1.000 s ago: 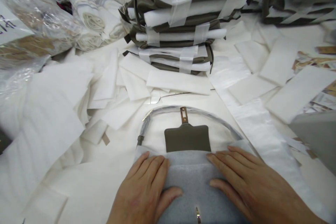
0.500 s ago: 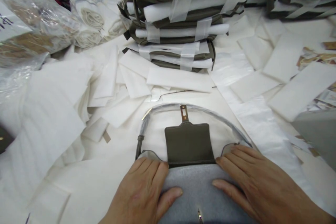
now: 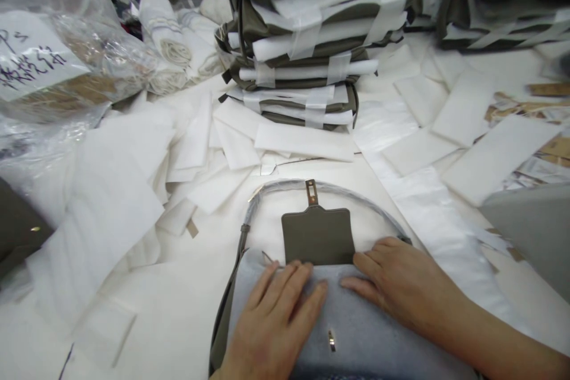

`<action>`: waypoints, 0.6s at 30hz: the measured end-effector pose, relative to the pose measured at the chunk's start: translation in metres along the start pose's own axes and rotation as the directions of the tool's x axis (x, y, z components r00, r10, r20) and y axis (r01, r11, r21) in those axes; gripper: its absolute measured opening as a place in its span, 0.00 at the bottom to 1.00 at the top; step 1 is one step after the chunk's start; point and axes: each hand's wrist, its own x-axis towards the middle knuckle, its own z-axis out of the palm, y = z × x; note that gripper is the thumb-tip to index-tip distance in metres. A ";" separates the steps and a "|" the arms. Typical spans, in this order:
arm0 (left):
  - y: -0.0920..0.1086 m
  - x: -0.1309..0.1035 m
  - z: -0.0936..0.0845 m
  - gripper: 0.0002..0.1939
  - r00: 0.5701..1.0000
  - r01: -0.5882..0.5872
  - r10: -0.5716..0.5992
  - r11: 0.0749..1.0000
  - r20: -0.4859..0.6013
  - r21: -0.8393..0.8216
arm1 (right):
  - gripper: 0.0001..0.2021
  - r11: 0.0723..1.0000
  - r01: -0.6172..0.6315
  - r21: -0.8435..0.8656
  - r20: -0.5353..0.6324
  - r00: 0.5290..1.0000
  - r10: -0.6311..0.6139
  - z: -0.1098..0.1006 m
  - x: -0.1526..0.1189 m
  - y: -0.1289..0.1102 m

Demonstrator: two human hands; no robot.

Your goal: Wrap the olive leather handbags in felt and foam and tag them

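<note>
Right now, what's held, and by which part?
The left hand lies on the grey cover, apparently without a grip. The right hand touches the cover's top edge beside the olive flap; whether its fingers grip cannot be told.

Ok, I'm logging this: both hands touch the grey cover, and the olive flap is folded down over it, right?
No, the head view shows the olive flap open, beyond the grey cover. The left hand and right hand touch the cover.

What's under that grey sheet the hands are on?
An olive bag: its side shows at left, its flap above, a gold-coloured clasp through the sheet. Its front is otherwise covered.
</note>
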 end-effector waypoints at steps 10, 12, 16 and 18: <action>0.018 -0.029 -0.002 0.42 0.959 -0.103 0.110 0.994 0.260 -0.043 | 0.16 0.999 -0.017 -0.028 -0.025 1.000 0.016 0.001 -0.006 0.000; 0.020 -0.032 0.000 0.43 0.959 -0.070 0.083 0.996 0.270 -0.057 | 0.15 0.998 -0.042 0.049 -0.044 0.998 0.044 -0.007 -0.002 0.001; 0.020 -0.035 0.006 0.42 0.969 -0.030 0.050 0.996 0.241 -0.084 | 0.13 0.956 -0.127 0.266 -0.197 0.963 0.182 -0.023 0.029 0.005; 0.020 -0.036 0.008 0.40 0.973 -0.026 0.049 0.994 0.225 -0.105 | 0.16 0.899 -0.177 0.400 -0.201 0.940 0.275 -0.027 0.055 0.007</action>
